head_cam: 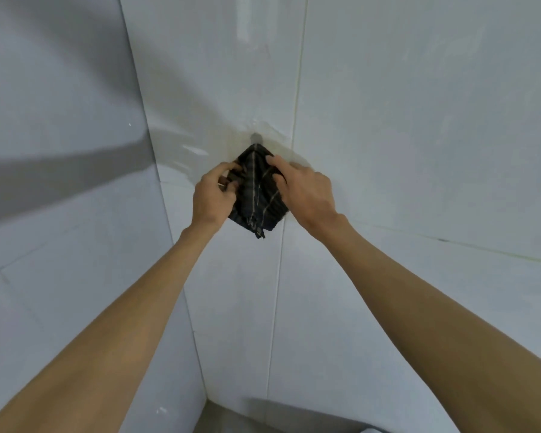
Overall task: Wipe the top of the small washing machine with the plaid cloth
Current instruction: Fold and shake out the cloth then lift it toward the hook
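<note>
The plaid cloth (256,189), dark with thin tan stripes, hangs bunched from a small grey wall hook (256,138) on the white tiled wall. My left hand (213,195) grips the cloth's left edge. My right hand (303,189) grips its right side, fingers curled into the fabric. Both arms reach up and forward to it. The washing machine itself is not clearly in view.
White glossy wall tiles (419,135) fill the view, meeting the left wall in a corner (156,182). A grey floor strip (231,414) and a pale curved edge (372,429) show at the bottom.
</note>
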`<state>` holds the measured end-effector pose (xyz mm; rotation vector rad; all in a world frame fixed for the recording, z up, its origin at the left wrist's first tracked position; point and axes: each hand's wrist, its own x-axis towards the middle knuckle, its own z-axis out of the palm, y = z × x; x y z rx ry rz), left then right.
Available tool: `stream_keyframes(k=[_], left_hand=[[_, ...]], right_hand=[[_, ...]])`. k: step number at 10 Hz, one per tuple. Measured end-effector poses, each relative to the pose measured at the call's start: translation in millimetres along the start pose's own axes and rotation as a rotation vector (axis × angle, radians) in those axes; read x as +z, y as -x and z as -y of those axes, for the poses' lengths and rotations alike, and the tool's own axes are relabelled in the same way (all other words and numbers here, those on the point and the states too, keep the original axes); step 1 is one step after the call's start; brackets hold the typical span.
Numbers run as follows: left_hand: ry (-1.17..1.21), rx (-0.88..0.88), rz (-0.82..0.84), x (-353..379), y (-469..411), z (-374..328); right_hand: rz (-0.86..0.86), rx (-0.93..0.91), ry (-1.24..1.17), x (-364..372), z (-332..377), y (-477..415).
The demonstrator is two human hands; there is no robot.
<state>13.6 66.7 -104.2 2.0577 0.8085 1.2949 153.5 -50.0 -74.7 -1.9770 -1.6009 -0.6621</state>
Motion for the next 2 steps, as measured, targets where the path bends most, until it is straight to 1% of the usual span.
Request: stream_keyframes(k=[1, 2], left_hand=[[0.068, -0.139, 0.128, 1, 24, -6], [-0.082, -0.264, 0.294, 6, 66, -2]], right_hand=[[0.092, 0.046, -0.04, 1, -3, 23], [0.268, 0.086, -0.045, 0, -19, 70]])
